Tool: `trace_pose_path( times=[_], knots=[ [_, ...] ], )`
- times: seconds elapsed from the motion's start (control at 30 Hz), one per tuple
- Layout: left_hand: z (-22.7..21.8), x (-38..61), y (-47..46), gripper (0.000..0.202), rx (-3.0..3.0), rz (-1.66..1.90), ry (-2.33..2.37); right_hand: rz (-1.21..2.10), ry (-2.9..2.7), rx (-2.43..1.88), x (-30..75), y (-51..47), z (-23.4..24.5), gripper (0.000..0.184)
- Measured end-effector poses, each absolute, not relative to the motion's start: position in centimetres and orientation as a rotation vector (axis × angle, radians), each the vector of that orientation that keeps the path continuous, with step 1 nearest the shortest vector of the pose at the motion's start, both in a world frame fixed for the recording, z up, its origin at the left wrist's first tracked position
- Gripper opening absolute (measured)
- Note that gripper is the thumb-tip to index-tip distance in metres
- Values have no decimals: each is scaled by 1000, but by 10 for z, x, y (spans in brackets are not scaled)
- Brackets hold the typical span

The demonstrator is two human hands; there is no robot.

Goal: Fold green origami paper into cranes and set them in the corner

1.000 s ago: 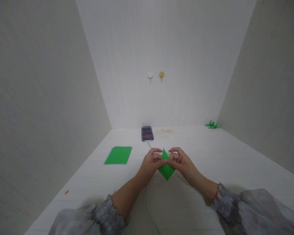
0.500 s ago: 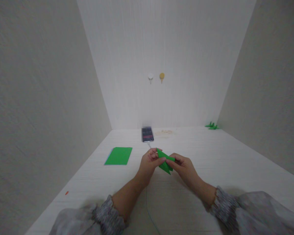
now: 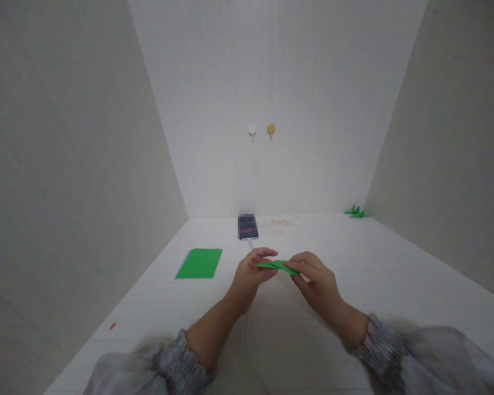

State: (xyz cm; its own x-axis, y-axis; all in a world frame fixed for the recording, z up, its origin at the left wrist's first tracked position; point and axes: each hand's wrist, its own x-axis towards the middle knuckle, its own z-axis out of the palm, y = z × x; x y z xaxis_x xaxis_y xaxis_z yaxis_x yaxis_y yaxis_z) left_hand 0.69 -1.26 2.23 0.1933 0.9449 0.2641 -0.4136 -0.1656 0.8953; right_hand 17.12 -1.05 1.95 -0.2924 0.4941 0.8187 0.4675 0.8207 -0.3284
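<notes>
Your left hand (image 3: 247,277) and right hand (image 3: 323,281) face each other, forearms angled inward, wrists apart. Each grips an end of the folded green paper (image 3: 279,265), held between them; it shows nearly edge-on, thin and pointed at the left. Flat green sheets (image 3: 200,263) lie left of your left hand

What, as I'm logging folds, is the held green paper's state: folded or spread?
Folded: the green paper shows as a narrow, pointed shape with overlapping layers, seen nearly edge-on.
</notes>
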Motion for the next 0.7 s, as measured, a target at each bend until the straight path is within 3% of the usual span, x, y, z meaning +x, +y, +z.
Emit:
trace_pose_path(
  times=[0.17, 0.33, 0.47, 0.7],
  knots=[
    [28, 6, -18, 45, 968, 1247, 499, -341, -2051, -695, 182, -5, 23, 21],
    [19, 4, -13, 45, 939, 1197, 696, -389, -2230, -654, 180, -2, 22, 21],
    [12, 1, -7, 51, 976, 1193, 802, -147, -2244, -598, 182, 1, 15, 22],
    [4, -6, -2, 34, 973, 1144, 854, 417, -2230, -590, 189, 11, 6, 17]
  ],
)
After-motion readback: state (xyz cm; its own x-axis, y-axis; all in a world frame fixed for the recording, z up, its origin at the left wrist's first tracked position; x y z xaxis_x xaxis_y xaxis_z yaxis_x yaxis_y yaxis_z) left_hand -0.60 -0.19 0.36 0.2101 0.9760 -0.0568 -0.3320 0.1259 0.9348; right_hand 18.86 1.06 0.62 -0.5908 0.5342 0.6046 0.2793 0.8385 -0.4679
